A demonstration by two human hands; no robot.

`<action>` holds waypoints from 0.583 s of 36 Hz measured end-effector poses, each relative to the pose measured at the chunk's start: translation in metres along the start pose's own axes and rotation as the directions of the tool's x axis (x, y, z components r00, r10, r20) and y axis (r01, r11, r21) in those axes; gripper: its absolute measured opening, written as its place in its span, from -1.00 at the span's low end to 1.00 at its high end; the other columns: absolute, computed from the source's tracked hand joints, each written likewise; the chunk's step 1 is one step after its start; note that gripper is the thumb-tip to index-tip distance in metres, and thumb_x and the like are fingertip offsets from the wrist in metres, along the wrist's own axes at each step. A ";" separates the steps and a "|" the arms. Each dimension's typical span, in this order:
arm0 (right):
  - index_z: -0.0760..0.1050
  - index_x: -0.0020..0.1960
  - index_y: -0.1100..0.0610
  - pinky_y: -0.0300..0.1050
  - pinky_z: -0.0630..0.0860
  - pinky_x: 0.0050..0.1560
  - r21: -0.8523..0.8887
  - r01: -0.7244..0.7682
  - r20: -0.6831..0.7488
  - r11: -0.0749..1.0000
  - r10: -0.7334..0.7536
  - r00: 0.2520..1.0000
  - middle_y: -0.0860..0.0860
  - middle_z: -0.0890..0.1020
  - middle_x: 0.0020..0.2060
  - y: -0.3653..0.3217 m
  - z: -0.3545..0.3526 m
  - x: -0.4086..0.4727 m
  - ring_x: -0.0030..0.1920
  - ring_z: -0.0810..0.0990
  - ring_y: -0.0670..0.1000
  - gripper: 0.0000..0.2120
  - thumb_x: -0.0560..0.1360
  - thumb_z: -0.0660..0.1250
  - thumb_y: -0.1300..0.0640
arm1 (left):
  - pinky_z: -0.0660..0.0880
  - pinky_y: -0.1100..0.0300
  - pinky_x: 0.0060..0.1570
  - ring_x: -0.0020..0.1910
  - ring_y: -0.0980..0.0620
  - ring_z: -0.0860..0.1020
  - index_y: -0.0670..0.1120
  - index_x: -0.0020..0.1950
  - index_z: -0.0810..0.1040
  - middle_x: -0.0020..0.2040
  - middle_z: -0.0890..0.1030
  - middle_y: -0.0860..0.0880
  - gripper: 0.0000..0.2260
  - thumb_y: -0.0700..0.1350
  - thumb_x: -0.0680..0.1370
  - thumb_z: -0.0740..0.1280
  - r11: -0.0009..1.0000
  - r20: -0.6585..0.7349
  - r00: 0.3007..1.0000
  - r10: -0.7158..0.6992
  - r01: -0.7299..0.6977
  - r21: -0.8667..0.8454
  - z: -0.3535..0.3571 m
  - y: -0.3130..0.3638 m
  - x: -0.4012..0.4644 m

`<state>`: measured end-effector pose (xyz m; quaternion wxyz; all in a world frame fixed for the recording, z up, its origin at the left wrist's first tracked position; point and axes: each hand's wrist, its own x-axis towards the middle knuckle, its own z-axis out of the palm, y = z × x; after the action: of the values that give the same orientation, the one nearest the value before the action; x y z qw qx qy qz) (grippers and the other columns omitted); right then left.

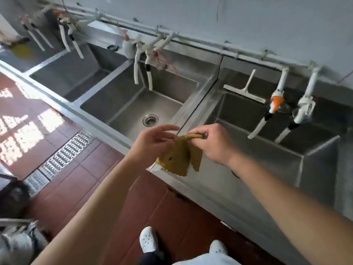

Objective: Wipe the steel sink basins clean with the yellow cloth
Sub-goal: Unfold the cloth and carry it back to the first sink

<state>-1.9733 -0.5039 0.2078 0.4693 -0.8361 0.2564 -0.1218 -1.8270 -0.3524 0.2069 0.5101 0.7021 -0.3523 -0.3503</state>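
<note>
Yellow cloth, mustard, top rope-twisted, tails limp, tight in both hands

The one camera sits on the person's head, close above the long shiny steel sink bench. It looks forward and down, tilted, toward the pale wall behind that bench.
</note>
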 end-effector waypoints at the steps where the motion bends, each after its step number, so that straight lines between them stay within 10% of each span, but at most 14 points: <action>1: 0.71 0.01 0.01 -0.30 0.58 -0.08 -0.030 0.005 0.012 1.000 -0.005 1.000 -0.17 0.71 -0.15 -0.012 0.011 0.012 -0.10 0.64 -0.18 -0.87 0.49 0.45 0.03 | 0.65 0.09 -0.01 -0.05 -0.01 0.68 0.13 0.09 0.68 -0.02 0.72 -0.01 -0.58 -0.40 0.50 0.38 1.000 -0.014 1.000 0.014 -0.014 -0.016 -0.020 -0.004 -0.004; 9: 0.72 -0.10 0.00 0.02 0.63 -0.03 -0.092 0.130 0.086 0.987 -0.122 0.989 -0.10 0.72 -0.25 -0.118 0.116 0.103 -0.16 0.67 -0.07 -0.93 0.46 0.45 0.07 | 0.59 0.21 -0.09 -0.08 0.09 0.63 0.20 0.19 0.60 -0.02 0.67 0.10 -0.51 -0.25 0.38 0.55 0.986 -0.071 0.995 0.068 -0.056 0.155 -0.168 -0.052 -0.022; 16: 0.72 -0.08 -0.01 -0.30 0.57 -0.18 0.019 0.193 0.133 0.981 -0.193 0.972 -0.14 0.72 -0.28 -0.181 0.178 0.182 -0.22 0.68 -0.16 -0.94 0.45 0.50 0.10 | 0.51 0.37 -0.29 -0.33 0.20 0.62 0.05 -0.10 0.70 -0.29 0.67 0.08 -0.74 -0.33 0.44 0.47 0.991 -0.396 0.909 0.131 -0.112 0.071 -0.295 -0.075 -0.017; 21: 0.71 -0.04 0.01 -0.19 0.62 0.02 0.169 0.153 0.316 0.974 -0.200 0.927 -0.02 0.75 -0.16 -0.210 0.216 0.244 -0.08 0.71 -0.04 -0.84 0.47 0.46 0.25 | 0.58 0.07 -0.04 -0.12 -0.04 0.62 -0.05 -0.03 0.73 -0.17 0.69 -0.05 -0.77 -0.35 0.49 0.40 0.989 -0.445 0.890 0.105 -0.140 -0.047 -0.386 -0.075 0.003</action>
<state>-1.6067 -0.3908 0.2623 0.5507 -0.8291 0.0884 -0.0393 -1.4869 -0.1561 0.2247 0.6246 0.7192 -0.2572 -0.1628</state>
